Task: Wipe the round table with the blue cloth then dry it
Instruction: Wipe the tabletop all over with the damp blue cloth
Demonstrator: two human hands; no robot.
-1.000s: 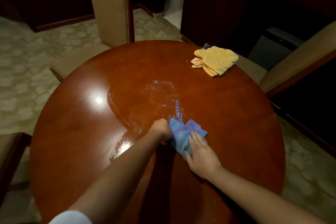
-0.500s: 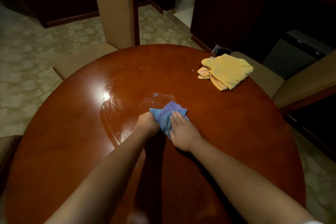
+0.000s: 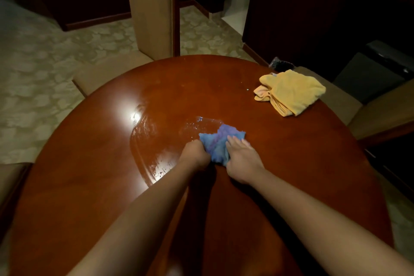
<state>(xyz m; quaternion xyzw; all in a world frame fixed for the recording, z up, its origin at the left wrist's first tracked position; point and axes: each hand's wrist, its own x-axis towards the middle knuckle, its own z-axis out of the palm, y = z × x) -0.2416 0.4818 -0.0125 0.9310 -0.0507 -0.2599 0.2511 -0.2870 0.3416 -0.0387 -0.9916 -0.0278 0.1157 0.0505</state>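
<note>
Both hands work the blue cloth [image 3: 220,143] near the middle of the round table [image 3: 291,163]. The left hand [image 3: 195,153] is curled into a fist on the cloth's left edge, gripping a bunch of it. The right hand [image 3: 243,159] lies flat on the cloth's right side, fingers straight and close together, pressing it down. A wet sheen [image 3: 147,141] spreads left of the cloth, with a smaller streaked patch just beyond it. The yellow cloth [image 3: 291,92] sits crumpled at the far right edge of the table, well apart from the hands.

The wiping looks partly done; the near, far and right parts of the top appear untouched, and drying has not begun. The likely fault is that the bunched cloth covers little surface, so strokes may leave dry bands between them. Water pushed leftward could run off the rim toward the chair [image 3: 152,11]. A wide sweep to the right could nudge the yellow cloth off the edge or wet it before it is needed.

The left fingertips are tucked out of sight, so how much cloth they hold is unclear. The table's near edge is cut off by the frame and covered by the forearms. A dark object [image 3: 281,65] behind the yellow cloth is too dim to identify.
</note>
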